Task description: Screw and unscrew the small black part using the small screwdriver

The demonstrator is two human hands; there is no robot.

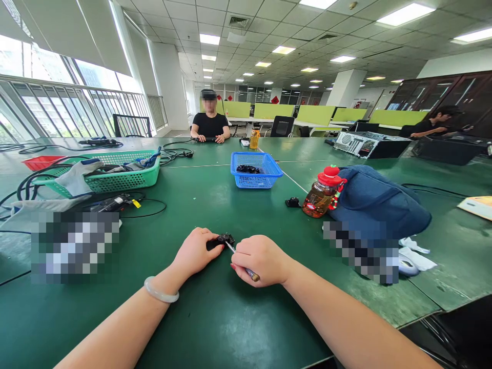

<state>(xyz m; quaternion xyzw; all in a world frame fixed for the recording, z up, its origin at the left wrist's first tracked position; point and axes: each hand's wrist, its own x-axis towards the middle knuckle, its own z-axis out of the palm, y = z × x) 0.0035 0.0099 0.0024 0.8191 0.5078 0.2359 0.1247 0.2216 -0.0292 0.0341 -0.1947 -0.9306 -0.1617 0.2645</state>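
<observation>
My left hand (197, 250) is closed, thumb and fingers pinching a small black plastic part (226, 239) against the green table. Its exact kind is too small to make out. A slim screwdriver-like tool (252, 275) sits in my right fist (263, 260); its pale metal tip (230, 247) meets the near side of the black part, and its brown handle end sticks out below the fist. Ahead of both hands stands a blue plastic basket (257, 180) with several black parts (248, 169) in it. Another black part (292, 202) lies alone to the right.
A green basket (144, 178) with gloves and cables stands left. On the right are a red-lidded bottle (322, 192), a dark blue bag (380, 202) and a computer case (371, 145). A person (210, 123) sits opposite; another (434, 125) is at far right.
</observation>
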